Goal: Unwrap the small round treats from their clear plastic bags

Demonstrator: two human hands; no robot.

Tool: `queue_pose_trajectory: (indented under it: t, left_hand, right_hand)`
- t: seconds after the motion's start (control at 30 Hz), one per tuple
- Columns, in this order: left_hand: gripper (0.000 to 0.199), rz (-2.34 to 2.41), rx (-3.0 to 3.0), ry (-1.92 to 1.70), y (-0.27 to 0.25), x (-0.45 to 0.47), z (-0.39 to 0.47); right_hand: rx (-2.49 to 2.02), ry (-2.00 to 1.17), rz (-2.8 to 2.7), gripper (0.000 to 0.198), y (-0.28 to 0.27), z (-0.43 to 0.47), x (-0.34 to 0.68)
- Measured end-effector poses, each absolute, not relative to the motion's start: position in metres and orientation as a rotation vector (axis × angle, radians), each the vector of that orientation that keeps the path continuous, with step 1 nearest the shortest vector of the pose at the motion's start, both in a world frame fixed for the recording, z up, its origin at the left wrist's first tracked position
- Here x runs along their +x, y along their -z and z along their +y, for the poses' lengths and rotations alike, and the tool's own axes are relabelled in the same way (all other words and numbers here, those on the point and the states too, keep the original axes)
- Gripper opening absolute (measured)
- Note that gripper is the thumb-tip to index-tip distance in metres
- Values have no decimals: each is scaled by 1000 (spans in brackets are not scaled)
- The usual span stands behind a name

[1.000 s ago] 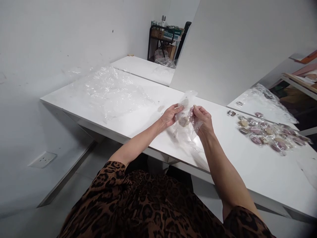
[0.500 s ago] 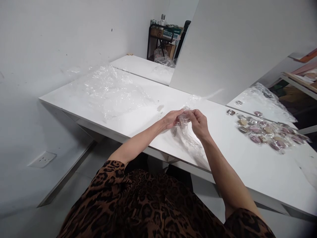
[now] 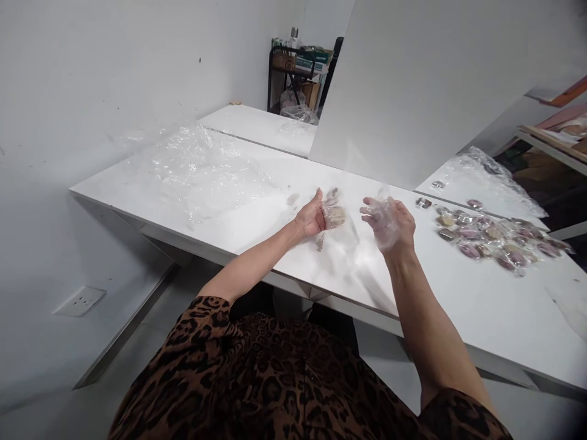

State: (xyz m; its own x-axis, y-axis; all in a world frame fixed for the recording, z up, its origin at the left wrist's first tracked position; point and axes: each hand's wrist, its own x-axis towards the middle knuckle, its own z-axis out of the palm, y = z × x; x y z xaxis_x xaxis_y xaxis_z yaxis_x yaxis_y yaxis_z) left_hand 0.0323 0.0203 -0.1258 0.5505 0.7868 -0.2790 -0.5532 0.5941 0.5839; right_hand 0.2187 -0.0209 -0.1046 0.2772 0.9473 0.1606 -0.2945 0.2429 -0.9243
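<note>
My left hand is over the table's middle with its thumb raised. Its fingers are closed on a small beige piece in clear wrap, partly smeared by motion. A short gap to the right, my right hand has clear plastic film across its palm and fingers and grips it. Some of that hand's fingertips show apart on its left side; the film and blur hide the exact grip. Thin see-through plastic also hangs between and below the hands, its edges unclear.
Several small wrapped pieces, purple, beige and dark, lie on the white table at right. Crumpled clear plastic spreads over the left end. A large grey-white panel stands behind; a black rack is farther back.
My hands were close together on bunched clear plastic; they have moved apart, the right one to the right with film on it. The beige wrapped piece now shows at my left hand.
</note>
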Motion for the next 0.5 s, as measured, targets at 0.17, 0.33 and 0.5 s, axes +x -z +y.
queue_pose_trajectory:
  t: [0.17, 0.33, 0.5]
  left_hand:
    - [52, 509, 688, -669, 129, 30, 16]
    - [57, 528, 772, -716, 137, 33, 14]
    - [52, 776, 1097, -955, 146, 40, 10]
  right_hand:
    - [-878, -850, -1219, 43, 80, -32, 203]
    - [-829, -853, -1211, 39, 72, -31, 208]
    - [-876, -889, -1178, 40, 79, -23, 219]
